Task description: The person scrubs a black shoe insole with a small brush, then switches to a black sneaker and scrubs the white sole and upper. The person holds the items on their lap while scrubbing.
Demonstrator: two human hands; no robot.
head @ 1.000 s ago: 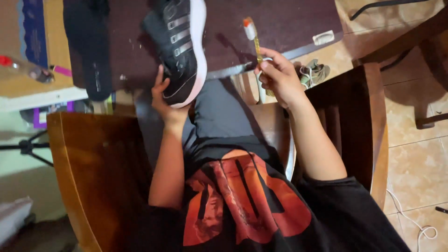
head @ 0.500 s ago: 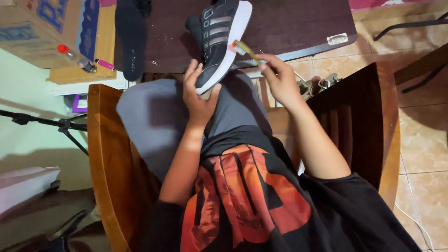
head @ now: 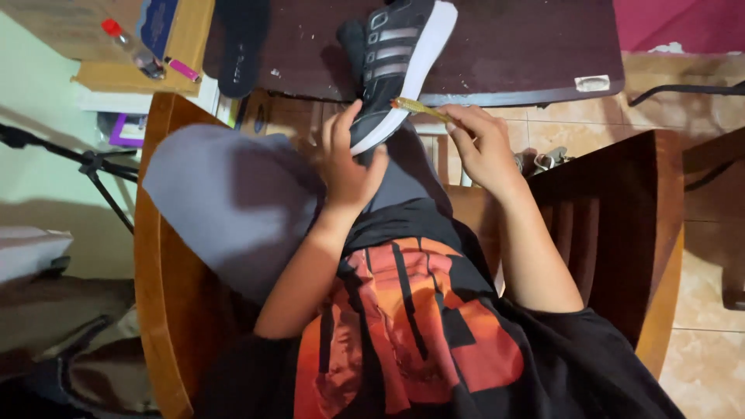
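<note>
A black sneaker (head: 392,66) with grey stripes and a white sole lies tilted over the edge of a dark tabletop (head: 528,46). My left hand (head: 345,159) grips its heel end from below, fingers against the upper. My right hand (head: 481,147) pinches a thin yellowish stick-like tool (head: 419,109), whose tip touches the seam where the white sole meets the black upper. My grey-trousered knee (head: 225,194) rises at the left.
A black insole (head: 240,46) lies on the table's left part. A cardboard box (head: 132,46) carries a small red-capped bottle (head: 132,46) and a pink pen (head: 180,68). Wooden chair arms stand at both sides. A tripod leg (head: 85,163) stands left; tiled floor lies right.
The sneaker came lower and closer to my lap. My right hand swung the thin tool down from upright until its tip met the sole seam. The view tilted down.
</note>
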